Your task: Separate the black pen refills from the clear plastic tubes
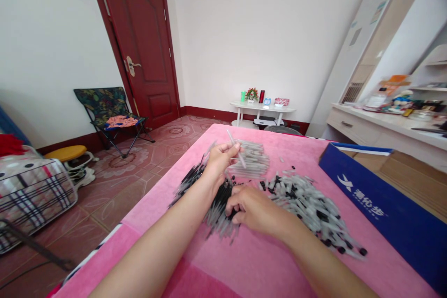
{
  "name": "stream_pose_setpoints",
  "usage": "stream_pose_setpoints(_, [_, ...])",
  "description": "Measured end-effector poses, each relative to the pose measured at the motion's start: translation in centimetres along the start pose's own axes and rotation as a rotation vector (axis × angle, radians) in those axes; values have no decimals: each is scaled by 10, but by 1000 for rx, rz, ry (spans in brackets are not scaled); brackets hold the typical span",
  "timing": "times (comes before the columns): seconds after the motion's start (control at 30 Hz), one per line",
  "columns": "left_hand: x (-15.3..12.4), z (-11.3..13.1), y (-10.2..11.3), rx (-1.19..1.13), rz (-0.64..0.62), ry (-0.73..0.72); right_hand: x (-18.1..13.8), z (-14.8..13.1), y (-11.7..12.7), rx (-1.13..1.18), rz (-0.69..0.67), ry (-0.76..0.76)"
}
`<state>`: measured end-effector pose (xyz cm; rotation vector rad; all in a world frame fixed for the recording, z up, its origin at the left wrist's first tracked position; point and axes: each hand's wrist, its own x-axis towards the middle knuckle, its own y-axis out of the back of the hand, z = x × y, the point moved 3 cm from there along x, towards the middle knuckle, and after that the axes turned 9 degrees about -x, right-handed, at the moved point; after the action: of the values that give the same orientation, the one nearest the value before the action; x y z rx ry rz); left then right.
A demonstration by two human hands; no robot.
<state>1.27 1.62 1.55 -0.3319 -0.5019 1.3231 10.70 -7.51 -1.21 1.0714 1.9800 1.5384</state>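
The left pen heap (219,216), the right pen heap (310,207) and, farthest back between them, the pen row (257,158) lie on the worktop (150,219). Right of all three stands the box (373,202), a dresser (349,123) behind it. Beyond the worktop, a side table (237,103) (a plant (251,94) on it) stands before the wall (258,28). Leftward, the chair (99,100) stands near the door (146,51), and a stool (65,152) behind the bag (45,188).

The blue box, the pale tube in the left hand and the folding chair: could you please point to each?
Blue box (398,221), head view: long outer wall.
Pale tube (230,137), head view: upper part.
Folding chair (104,103), head view: backrest.
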Motion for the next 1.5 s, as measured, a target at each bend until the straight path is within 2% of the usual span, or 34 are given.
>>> stream_pose_setpoints(0.17, [-1,0,1,-137,51,49,0,-9,-7,-53,-19,44])
stream_pose_setpoints(0.27, [2,-1,4,-258,106,89,1,-10,5,-33,15,57])
stream_pose_setpoints(0.33, [4,-3,7,-350,143,112,1,-9,20,11,100,14])
stream_pose_setpoints(0.4, [6,-6,9,-441,192,127,-2,-5,42,101,271,-68])
stream_pose_setpoints(0.53, [4,-16,7,-590,251,175,-18,4,86,336,790,-195])
stream_pose_setpoints(0.6, [2,-21,2,-641,252,209,-28,5,102,366,1015,-212])
stream_pose_setpoints(0.7, [-2,-27,-4,-682,254,248,-40,0,113,295,1231,-221])
stream_pose_setpoints(0.8, [-4,-33,-8,-693,257,279,-46,-5,115,235,1339,-226])
stream_pose_setpoints(0.93, [-6,-36,-11,-712,266,286,-47,-9,110,188,1382,-229])
stream_pose_setpoints(1.2, [-13,-34,-19,-731,242,336,-42,-6,99,120,1321,-175])
stream_pose_setpoints(1.33, [-18,-33,-25,-730,215,350,-41,-5,96,-3,1299,-163])
stream_pose_setpoints(1.4, [-20,-32,-28,-735,192,358,-38,-4,95,-42,1241,-149])
stream_pose_setpoints(1.5, [-21,-31,-32,-753,159,363,-31,1,93,4,1064,-146])
